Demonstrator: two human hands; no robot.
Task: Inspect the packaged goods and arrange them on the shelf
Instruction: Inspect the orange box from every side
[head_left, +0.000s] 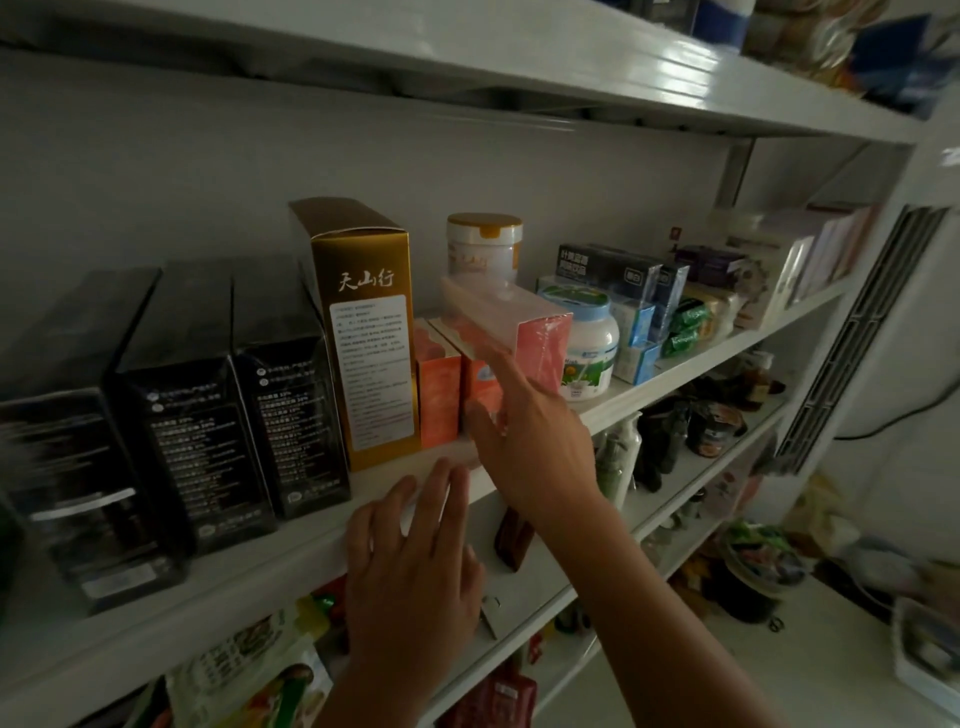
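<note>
- White metal shelving fills the view in dim light. Its middle shelf (291, 551) runs from lower left to upper right, with a pale back wall behind it.
- At the left of this shelf, three black boxes (208, 441) stand upright side by side, printed with small white text.
- Just beside them on the right stands a taller gold box (371, 332) with a white label panel on its front.
- Next come two orange boxes (439, 395), shorter, upright and side by side.
- A pink package (540, 348) in a clear plastic shell lies tilted across the tops of the orange boxes. Its pink end faces outward, just beside a white jar with a blue lid (592, 343).
- The right hand (535, 447) reaches in to the shelf. Its fingers (501, 364) are straight and released, laid against the front of the right orange box and the lower edge of the pink package, pinching nothing.
- The left hand (415, 566) is lower, with its fingers (447, 483) straight and relaxed. The fingertips rest at the shelf's front edge and hold nothing.
- Behind the pink package stands a white jar with a gold lid (485, 249).
- Farther right are dark blue boxes (608, 267), green packets (688, 325) and pale boxes, too blurred to read.
- On the shelf below are a pump bottle (621, 452) and dark items, with snack bags (249, 670) at lower left.
</note>
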